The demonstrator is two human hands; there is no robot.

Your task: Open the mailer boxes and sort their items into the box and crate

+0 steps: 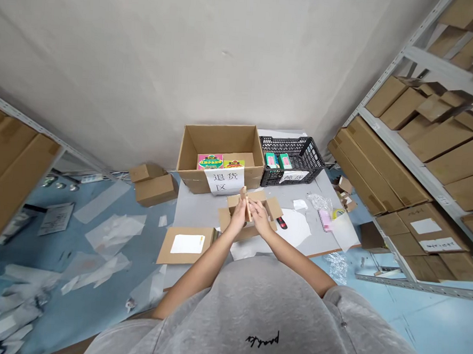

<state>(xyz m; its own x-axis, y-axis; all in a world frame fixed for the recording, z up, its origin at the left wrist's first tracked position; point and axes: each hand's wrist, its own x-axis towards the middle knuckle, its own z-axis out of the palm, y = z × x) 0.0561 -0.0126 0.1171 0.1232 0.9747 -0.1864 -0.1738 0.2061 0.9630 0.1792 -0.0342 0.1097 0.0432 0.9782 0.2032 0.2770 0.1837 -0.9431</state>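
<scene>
My left hand (238, 214) and my right hand (259, 218) are close together above the table, their fingers closed from both sides on a thin, flat, light-brown piece (249, 212). It stands edge-on to me, so I cannot make out its kind. Directly beneath them is a small cardboard box (274, 207) with its flaps spread open. A red and black tool (282, 222), perhaps a cutter, lies just right of this box. To the left, near my left forearm, is another brown carton (168, 245) with a white label (188, 244).
Behind the small box stand a large open carton (219, 130) with colourful packs (210, 162) and a black crate (313, 163) with green-and-pink boxes (284, 161). Bubble wrap (320, 202) lies on the right. Loaded shelves (423, 140) flank the right side; sheets (115, 233) litter the floor.
</scene>
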